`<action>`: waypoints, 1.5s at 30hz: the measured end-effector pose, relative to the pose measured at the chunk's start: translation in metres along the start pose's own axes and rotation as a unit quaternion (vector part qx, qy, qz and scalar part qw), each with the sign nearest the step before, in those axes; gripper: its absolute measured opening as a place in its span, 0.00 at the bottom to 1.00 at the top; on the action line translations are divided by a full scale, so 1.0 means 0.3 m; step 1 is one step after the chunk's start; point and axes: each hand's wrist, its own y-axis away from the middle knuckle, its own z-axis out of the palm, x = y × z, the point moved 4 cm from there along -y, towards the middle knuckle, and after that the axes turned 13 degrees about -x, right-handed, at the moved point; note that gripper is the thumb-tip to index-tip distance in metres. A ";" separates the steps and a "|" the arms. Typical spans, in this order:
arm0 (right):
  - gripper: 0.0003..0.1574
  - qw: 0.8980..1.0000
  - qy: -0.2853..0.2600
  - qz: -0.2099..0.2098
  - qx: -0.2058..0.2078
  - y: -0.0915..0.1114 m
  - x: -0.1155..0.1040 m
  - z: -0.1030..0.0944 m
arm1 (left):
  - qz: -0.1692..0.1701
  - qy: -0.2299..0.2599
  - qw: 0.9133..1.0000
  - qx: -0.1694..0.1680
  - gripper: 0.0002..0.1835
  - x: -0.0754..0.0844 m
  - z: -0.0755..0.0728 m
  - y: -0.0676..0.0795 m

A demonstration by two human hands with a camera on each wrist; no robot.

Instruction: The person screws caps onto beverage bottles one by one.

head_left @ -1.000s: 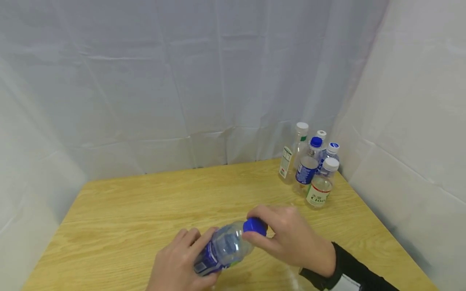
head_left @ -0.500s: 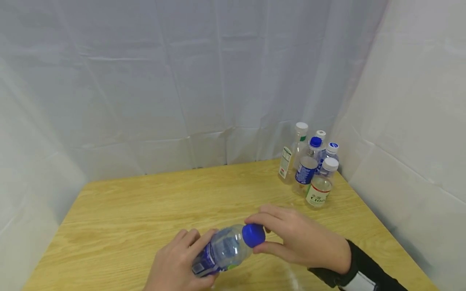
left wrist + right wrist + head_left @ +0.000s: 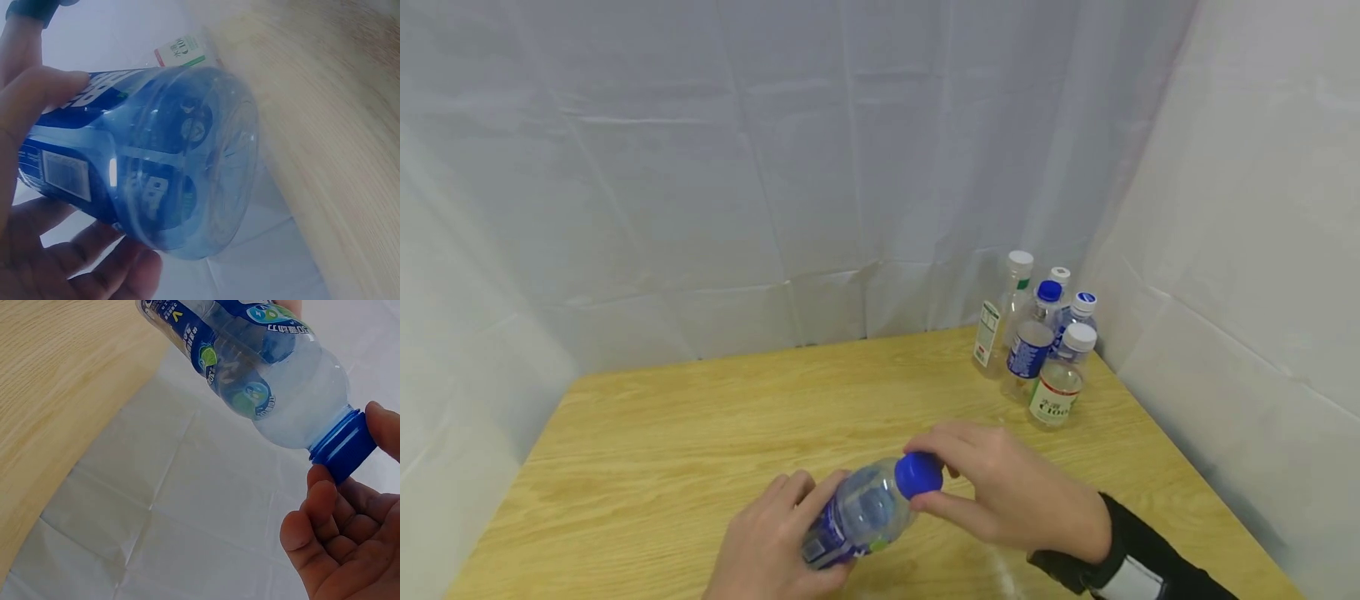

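A clear plastic bottle (image 3: 872,506) with a blue label is held tilted over the near part of the table, its capped end up and to the right. My left hand (image 3: 775,533) grips it round the label; in the left wrist view the bottle's base (image 3: 231,162) faces the camera, thumb on one side and fingers on the other. My right hand (image 3: 1000,479) pinches the blue cap (image 3: 918,475) between thumb and fingers. In the right wrist view the cap (image 3: 344,447) sits on the bottle's neck, with thumb and fingertips at its edges.
Several capped bottles stand grouped at the table's back right corner, among them one with a blue cap (image 3: 1030,350) and one with a white cap and pale label (image 3: 1056,392). The wooden table (image 3: 700,450) is bounded by white sheeting (image 3: 775,167) behind and at both sides.
My right hand's fingers have shifted round the blue cap, coming off its top to its sides. The left hand and the bottle stay almost in place.
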 end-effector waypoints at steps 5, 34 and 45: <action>0.24 1.000 -0.016 0.007 0.005 -0.017 0.013 -0.007 | -0.052 0.016 0.997 -0.051 0.53 -0.007 0.009 -0.010; 0.28 0.976 0.104 0.193 -0.021 0.007 0.376 -0.224 | 0.000 -0.001 0.994 0.110 0.42 -0.040 0.003 0.016; 0.29 0.960 0.133 0.236 -0.064 0.000 0.547 -0.271 | 0.006 0.006 0.993 0.117 0.41 -0.040 0.013 0.021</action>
